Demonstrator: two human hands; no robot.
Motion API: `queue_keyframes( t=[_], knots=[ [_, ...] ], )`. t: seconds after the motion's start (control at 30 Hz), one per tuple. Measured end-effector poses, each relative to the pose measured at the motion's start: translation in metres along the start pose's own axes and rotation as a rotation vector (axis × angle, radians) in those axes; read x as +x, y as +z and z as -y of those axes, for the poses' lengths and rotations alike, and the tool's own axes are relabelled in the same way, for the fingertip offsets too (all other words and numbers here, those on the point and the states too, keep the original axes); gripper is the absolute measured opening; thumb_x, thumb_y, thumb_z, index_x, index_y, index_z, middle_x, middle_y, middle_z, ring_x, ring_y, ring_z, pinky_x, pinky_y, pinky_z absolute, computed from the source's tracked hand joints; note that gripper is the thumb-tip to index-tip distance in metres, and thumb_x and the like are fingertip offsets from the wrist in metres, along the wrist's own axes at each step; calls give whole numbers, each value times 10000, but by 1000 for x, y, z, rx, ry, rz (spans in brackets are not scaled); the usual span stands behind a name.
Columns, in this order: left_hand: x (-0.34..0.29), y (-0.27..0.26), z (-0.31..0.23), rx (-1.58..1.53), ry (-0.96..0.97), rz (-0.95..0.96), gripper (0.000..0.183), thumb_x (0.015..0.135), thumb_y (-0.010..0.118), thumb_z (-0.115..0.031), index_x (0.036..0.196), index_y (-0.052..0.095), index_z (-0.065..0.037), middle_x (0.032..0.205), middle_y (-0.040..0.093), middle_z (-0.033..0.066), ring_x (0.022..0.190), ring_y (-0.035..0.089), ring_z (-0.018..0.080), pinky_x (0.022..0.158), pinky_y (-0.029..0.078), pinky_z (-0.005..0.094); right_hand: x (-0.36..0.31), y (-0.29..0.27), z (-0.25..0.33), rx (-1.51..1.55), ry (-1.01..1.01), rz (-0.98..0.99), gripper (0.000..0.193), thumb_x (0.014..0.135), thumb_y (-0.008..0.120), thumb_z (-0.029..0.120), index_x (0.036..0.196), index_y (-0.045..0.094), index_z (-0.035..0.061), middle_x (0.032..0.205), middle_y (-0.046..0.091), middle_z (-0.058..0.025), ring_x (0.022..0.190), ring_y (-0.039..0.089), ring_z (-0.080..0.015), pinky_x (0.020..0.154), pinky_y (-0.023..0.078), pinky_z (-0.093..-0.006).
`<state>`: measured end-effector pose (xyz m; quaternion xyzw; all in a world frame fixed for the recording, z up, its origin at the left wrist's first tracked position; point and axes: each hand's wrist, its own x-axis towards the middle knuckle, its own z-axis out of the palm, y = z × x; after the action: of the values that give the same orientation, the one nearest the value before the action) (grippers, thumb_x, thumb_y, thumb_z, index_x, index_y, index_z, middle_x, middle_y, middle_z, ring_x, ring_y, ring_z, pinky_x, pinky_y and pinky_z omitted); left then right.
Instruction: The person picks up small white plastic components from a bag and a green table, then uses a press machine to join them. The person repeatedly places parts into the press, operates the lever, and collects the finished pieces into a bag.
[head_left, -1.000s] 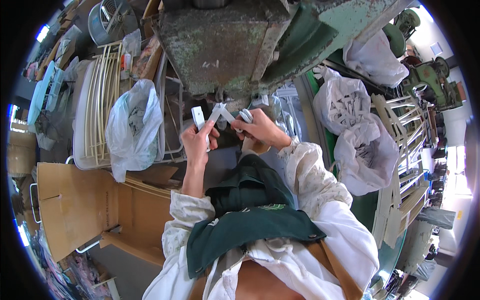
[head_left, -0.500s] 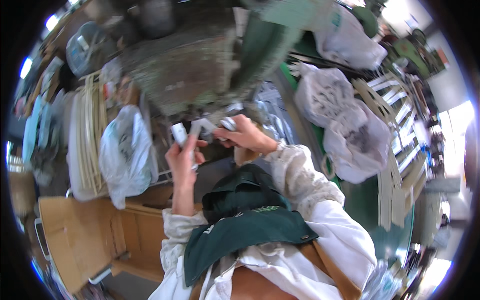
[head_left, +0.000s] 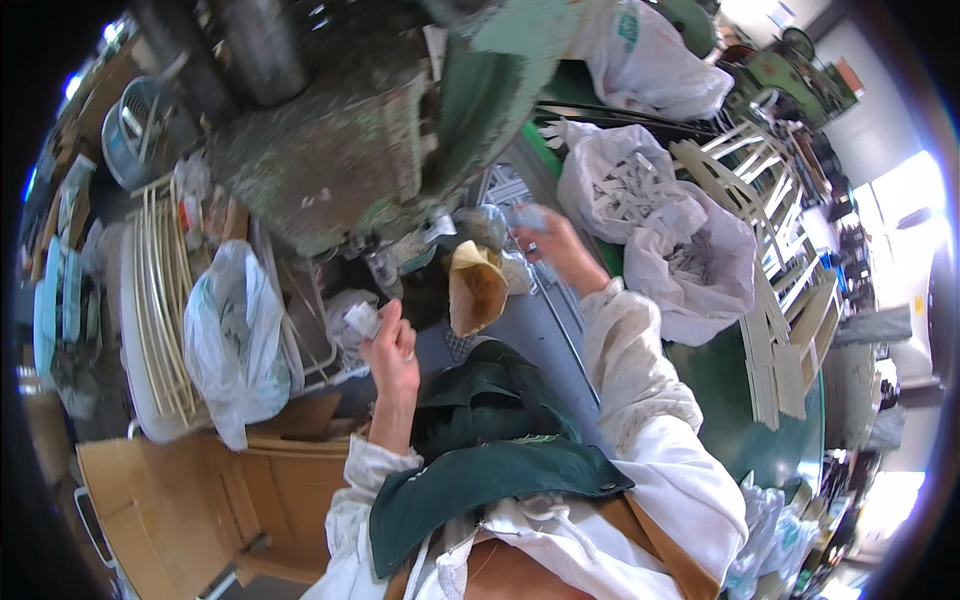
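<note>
My left hand (head_left: 393, 352) is closed around a small white flat piece (head_left: 363, 320), which sticks out past the thumb and fingers. Farther right, my right hand (head_left: 560, 252) is smeared by motion; its bent fingers pinch a small pale piece (head_left: 530, 216) whose shape is blurred. Between the two hands, a tan open-mouthed pouch (head_left: 478, 290) stands below the front of a worn green machine (head_left: 320, 180). Metal fittings (head_left: 382, 268) hang at the machine's lower edge, just beyond my left hand.
Two white bags (head_left: 690, 245) of light strips stand on the green table (head_left: 715, 385) at right, beside stacked slatted pieces (head_left: 775, 350). At left are a plastic bag (head_left: 238, 330), a bin of long rods (head_left: 140, 350) and an open cardboard box (head_left: 160, 490).
My hands have moved apart: the right went right, away from the machine's front, and the left came slightly nearer and to the right. The tan pouch now shows between them.
</note>
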<state>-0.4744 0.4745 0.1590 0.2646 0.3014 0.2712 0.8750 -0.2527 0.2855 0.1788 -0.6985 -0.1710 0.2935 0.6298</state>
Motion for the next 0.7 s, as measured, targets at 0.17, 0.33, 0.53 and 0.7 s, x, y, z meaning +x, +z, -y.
queue_keyframes(
  t=[0.17,0.33,0.53,0.7],
  knots=[
    [5,25,0,8,-37,-8,140,863,690,-136,928,644,-22,552,406,-71,425,290,16,401,168,207,-24,126,43,337,41,291,195,933,573,136,1054,544,-13,810,642,-79,627,611,-108,537,493,-216],
    [11,41,-20,97,10,-44,161,864,684,-141,923,659,7,613,543,-19,433,348,4,397,188,190,-4,152,38,161,21,203,138,917,606,133,924,528,19,639,589,-35,470,492,-62,406,367,-200],
    [13,49,-22,293,211,-116,115,842,687,-108,823,669,4,603,548,-24,448,378,6,408,221,191,-13,165,33,50,-316,81,128,950,538,120,974,495,3,679,584,-36,460,473,-58,395,343,-195],
    [29,40,-20,268,179,-82,122,803,711,-105,761,647,-10,558,486,-44,411,367,26,391,221,210,45,128,-25,-91,-34,204,256,986,487,231,1130,537,25,772,621,-37,571,550,-89,464,429,-269]
  ],
)
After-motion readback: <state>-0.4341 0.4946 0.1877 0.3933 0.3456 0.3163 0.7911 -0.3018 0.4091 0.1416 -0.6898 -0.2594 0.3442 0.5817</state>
